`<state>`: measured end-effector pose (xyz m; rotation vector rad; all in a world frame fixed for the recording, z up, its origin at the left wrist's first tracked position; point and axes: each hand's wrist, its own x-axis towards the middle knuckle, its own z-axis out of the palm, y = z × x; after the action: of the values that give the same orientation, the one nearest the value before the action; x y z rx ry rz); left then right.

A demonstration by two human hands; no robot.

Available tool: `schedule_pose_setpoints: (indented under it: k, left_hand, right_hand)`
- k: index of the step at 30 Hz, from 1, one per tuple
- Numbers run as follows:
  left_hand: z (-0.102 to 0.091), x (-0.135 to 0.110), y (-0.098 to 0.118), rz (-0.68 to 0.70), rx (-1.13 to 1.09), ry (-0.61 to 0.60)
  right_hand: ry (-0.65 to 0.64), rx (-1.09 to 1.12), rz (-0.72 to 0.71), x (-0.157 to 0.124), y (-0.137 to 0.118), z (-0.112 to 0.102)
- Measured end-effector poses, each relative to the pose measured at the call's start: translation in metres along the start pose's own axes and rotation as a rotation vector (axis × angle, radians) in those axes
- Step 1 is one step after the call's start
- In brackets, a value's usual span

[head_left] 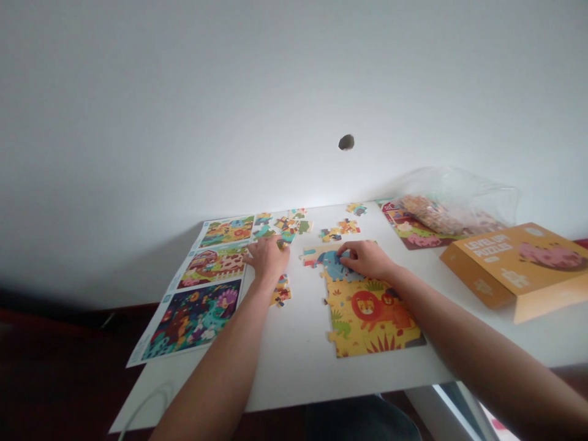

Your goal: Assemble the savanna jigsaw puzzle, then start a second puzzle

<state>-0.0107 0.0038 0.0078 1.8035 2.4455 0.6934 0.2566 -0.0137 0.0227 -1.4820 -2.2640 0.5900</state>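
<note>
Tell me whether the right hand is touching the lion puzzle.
Touching. The head view shows the right hand resting on the blue upper part of the lion puzzle.

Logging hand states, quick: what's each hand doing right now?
Left hand: palm down on loose pieces; grip cannot be told.
Right hand: fingers curled on the puzzle; grip cannot be told.

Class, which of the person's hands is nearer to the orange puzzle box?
Right. The right hand rests on the top edge of the lion puzzle, with the orange box off to its right. The left hand lies farther away, beyond the puzzle, by the loose pieces.
</note>
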Motion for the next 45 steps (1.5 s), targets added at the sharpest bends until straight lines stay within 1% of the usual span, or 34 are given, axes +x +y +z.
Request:
schedule_pose_setpoints:
  k: [5, 10, 13, 14, 15, 16, 17, 18, 19, 21, 22, 24, 26, 28, 31, 33, 34, 36, 38, 40, 42, 45]
  left_hand:
    - [0.000, -0.001, 0.001, 0.032, 0.005, 0.010]
    - [-0.006, -0.005, 0.006, 0.070, 0.000, 0.023]
    - [-0.009, -0.008, 0.009, 0.089, 0.004, 0.025]
    - [-0.009, -0.008, 0.009, 0.092, 0.004, 0.019]
    - [-0.009, -0.009, 0.010, 0.095, 0.002, 0.014]
    - [-0.008, -0.009, 0.010, 0.099, -0.001, 0.013]
    - [-0.008, -0.009, 0.010, 0.103, -0.002, 0.014]
    - [-0.008, -0.009, 0.010, 0.107, -0.002, 0.017]
    - [-0.007, -0.009, 0.010, 0.112, -0.003, 0.021]
    - [-0.008, -0.009, 0.009, 0.119, -0.006, 0.025]
    - [-0.009, -0.009, 0.009, 0.122, -0.008, 0.027]
    - [-0.010, -0.010, 0.010, 0.121, -0.011, 0.032]
    - [-0.010, -0.010, 0.010, 0.118, -0.009, 0.038]
    - [-0.009, -0.010, 0.010, 0.122, -0.010, 0.050]
    - [-0.008, -0.010, 0.010, 0.152, -0.027, 0.076]
    - [-0.006, -0.009, 0.009, 0.214, -0.086, 0.080]
    - [-0.005, -0.009, 0.009, 0.269, -0.138, 0.070]
    - [-0.003, -0.008, 0.010, 0.443, -0.259, 0.013]
    - [-0.001, -0.009, 0.011, 0.648, -0.346, -0.077]
    - [0.001, -0.010, 0.012, 0.786, -0.377, -0.159]
    - [0.001, -0.011, 0.012, 0.823, -0.391, -0.210]
    - [0.000, -0.011, 0.012, 0.812, -0.417, -0.242]
  right_hand:
    - [0.006, -0.026, -0.002, 0.000, -0.001, 0.001]
    - [0.005, -0.042, -0.003, 0.000, 0.000, 0.001]
    - [0.002, -0.060, -0.024, -0.002, -0.006, 0.000]
    - [0.003, -0.061, -0.063, -0.005, -0.011, -0.001]
    - [0.012, -0.055, -0.131, -0.007, -0.017, 0.000]
    - [0.014, -0.045, -0.243, -0.011, -0.025, 0.001]
    - [-0.012, -0.032, -0.387, -0.015, -0.033, 0.002]
    - [-0.047, -0.009, -0.516, -0.019, -0.042, 0.005]
    - [-0.096, -0.001, -0.601, -0.022, -0.051, 0.008]
    - [-0.215, -0.003, -0.702, -0.028, -0.065, 0.015]
    - [-0.277, 0.001, -0.731, -0.030, -0.070, 0.019]
    - [-0.378, 0.013, -0.742, -0.032, -0.075, 0.024]
    - [-0.431, 0.021, -0.716, -0.031, -0.074, 0.025]
    - [-0.436, 0.017, -0.692, -0.029, -0.071, 0.023]
    - [-0.403, 0.006, -0.698, -0.029, -0.068, 0.017]
    - [-0.382, 0.004, -0.707, -0.030, -0.066, 0.014]
    - [-0.373, 0.006, -0.711, -0.030, -0.066, 0.013]
    - [-0.355, 0.012, -0.724, -0.030, -0.065, 0.011]
    - [-0.331, 0.024, -0.743, -0.029, -0.063, 0.009]
    - [-0.313, 0.042, -0.760, -0.028, -0.060, 0.007]
    - [-0.309, 0.062, -0.769, -0.028, -0.058, 0.006]
    - [-0.314, 0.083, -0.767, -0.028, -0.055, 0.004]
